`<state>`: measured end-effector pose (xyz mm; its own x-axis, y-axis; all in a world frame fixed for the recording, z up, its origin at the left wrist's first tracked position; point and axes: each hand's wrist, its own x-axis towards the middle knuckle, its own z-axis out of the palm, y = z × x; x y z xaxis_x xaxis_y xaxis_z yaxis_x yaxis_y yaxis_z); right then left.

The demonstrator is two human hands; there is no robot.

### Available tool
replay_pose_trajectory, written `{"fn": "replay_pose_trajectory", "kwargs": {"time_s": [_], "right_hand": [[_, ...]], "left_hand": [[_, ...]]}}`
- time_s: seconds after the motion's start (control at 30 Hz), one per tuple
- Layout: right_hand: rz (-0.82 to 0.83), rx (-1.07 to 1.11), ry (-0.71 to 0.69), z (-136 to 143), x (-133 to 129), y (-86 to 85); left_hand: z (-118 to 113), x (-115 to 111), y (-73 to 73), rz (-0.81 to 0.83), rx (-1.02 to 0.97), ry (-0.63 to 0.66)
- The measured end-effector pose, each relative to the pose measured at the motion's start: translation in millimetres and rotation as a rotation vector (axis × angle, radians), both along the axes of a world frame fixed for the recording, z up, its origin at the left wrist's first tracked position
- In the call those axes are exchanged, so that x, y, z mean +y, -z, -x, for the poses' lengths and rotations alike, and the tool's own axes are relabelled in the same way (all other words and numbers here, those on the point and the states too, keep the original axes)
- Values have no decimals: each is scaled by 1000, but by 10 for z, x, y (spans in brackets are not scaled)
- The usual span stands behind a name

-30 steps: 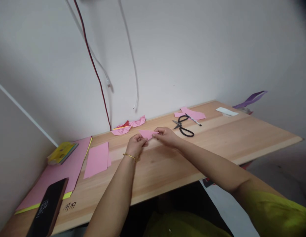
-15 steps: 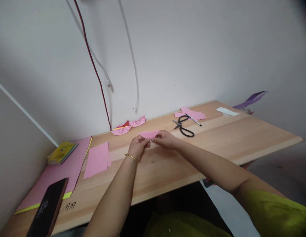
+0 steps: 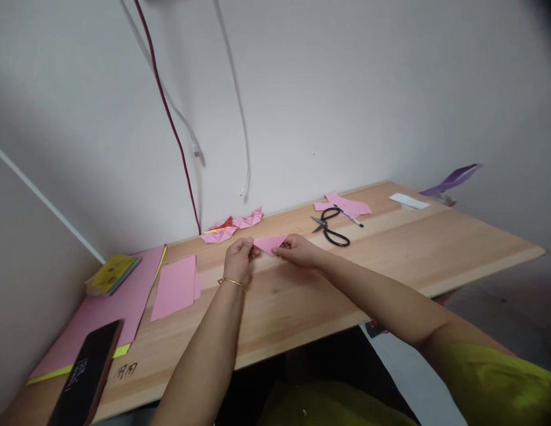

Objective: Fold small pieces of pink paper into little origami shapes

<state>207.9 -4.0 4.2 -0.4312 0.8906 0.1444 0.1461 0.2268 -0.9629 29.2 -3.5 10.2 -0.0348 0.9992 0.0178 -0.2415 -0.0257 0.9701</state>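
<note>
A small folded pink paper (image 3: 270,242) is held just above the wooden table (image 3: 390,248) near its middle. My left hand (image 3: 237,260), with a gold bangle on the wrist, pinches the paper's left tip. My right hand (image 3: 297,249) grips its right end. Both hands are closed on the paper, and my fingers hide part of it.
Black scissors (image 3: 331,228) and a pen (image 3: 351,218) lie on pink scraps (image 3: 346,205) to the right. Crumpled pink folded pieces (image 3: 233,228) sit by the wall. Pink sheets (image 3: 175,286), a yellow pad (image 3: 110,273) and a black phone (image 3: 86,373) lie at the left. Cables hang on the wall.
My left hand has slid left and slightly away from me along the paper to its left tip. The right hand has stayed almost still.
</note>
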Motion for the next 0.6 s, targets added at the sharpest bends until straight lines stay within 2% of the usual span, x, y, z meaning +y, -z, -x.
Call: {"fn": "replay_pose_trajectory", "kwargs": {"time_s": [0.2,0.33,0.47,0.6], "right_hand": [[12,67,-35,-10,-8,-12],[-21,87,-33,-7,-19,-12],[-86,16,-16,27,-31,-10],[-133,6,26,32,-20,-12]], "left_hand": [[-6,-20,-45,-23,-47,5],[-42,-71,-68,18,-59,106],[-101,-107,-9,66,-75,231],[-106,-87,33,49,-54,188]]}}
